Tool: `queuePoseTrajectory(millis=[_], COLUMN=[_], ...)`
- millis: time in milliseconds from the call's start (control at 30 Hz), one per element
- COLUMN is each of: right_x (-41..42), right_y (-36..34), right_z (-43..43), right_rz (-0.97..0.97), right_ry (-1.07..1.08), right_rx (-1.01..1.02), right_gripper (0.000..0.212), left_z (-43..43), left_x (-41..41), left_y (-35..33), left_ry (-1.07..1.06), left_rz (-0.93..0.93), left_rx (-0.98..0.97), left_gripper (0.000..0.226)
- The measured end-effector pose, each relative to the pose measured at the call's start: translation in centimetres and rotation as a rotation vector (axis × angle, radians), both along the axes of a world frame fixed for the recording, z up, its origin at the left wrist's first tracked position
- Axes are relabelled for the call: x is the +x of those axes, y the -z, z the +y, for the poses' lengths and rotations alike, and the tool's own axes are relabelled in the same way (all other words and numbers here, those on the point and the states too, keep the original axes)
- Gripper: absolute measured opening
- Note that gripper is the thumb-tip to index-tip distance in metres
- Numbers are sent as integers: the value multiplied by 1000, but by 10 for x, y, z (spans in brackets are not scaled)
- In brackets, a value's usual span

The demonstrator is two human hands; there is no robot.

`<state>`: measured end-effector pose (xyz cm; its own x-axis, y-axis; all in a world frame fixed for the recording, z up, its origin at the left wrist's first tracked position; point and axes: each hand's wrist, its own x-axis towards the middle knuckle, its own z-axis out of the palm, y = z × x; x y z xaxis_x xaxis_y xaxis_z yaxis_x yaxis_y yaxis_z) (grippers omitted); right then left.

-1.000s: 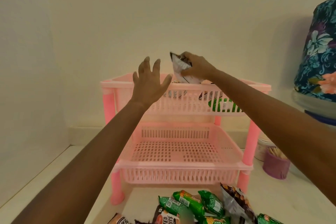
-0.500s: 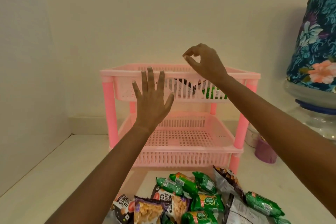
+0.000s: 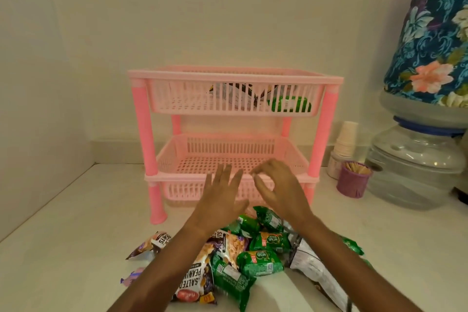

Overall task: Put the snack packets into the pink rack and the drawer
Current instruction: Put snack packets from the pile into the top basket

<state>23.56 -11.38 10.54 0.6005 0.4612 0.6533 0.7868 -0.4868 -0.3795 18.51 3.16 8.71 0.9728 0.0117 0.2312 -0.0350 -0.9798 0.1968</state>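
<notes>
A two-tier pink rack [image 3: 143, 119] stands against the wall on the white counter. Its top basket [image 3: 182, 99] holds a silver packet [image 3: 235, 97] and a green packet [image 3: 291, 104] behind the slats. The lower basket [image 3: 228, 157] has nothing in it. A pile of snack packets [image 3: 258, 258] lies in front of the rack: green ones, salted peanut packs [image 3: 195, 278] and a silver pouch [image 3: 316, 271]. My left hand [image 3: 222, 197] hovers flat above the pile with fingers spread. My right hand [image 3: 281, 190] hangs beside it, fingers loosely curled, holding nothing.
A water dispenser bottle [image 3: 415, 159] under a floral cover [image 3: 430, 40] fills the right side. A stack of paper cups [image 3: 347, 139] and a purple toothpick cup [image 3: 353, 180] stand between it and the rack. A side wall closes the left.
My right hand dropped the silver packet into the top basket, then both hands came down from the rack's top to just above the pile. The view tilted downward.
</notes>
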Motion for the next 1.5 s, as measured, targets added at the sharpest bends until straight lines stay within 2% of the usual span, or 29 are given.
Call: queuePoseTrajectory(millis=[167,233,333,433,567,800,933,1200,1400,1500], right_x=[-11,-18,-27,-34,-40,-39,-35,-23,-13,-10], right_y=[67,85,107,122,132,132,129,97,58,30], right_z=[-13,-16,-21,-24,-24,-24,-26,-29,-26,-23], right_rz=[272,365,408,374,301,256,332,543,540,494], right_ry=[-31,-66,-79,-71,-12,0,-40,-105,-135,-165], right_rx=[-225,-333,-444,-550,-635,-655,-543,-59,140,217], right_gripper=[26,40,53,61,66,60,60,54,48,54], left_z=[-9,-12,-16,-22,-29,-30,-22,-17,-5,3], left_x=[-21,-30,-42,-49,-52,-53,-52,-44,-37,-31], left_y=[34,43,54,62,72,81,80,43,7,-9], left_ry=[137,149,157,147,109,125,163,128,92,49], left_rz=[334,421,523,533,486,383,307,149,-7,-118], left_rx=[34,106,267,429,539,531,411,65,-226,-306], left_gripper=[73,78,86,84,76,62,58,50,56,55])
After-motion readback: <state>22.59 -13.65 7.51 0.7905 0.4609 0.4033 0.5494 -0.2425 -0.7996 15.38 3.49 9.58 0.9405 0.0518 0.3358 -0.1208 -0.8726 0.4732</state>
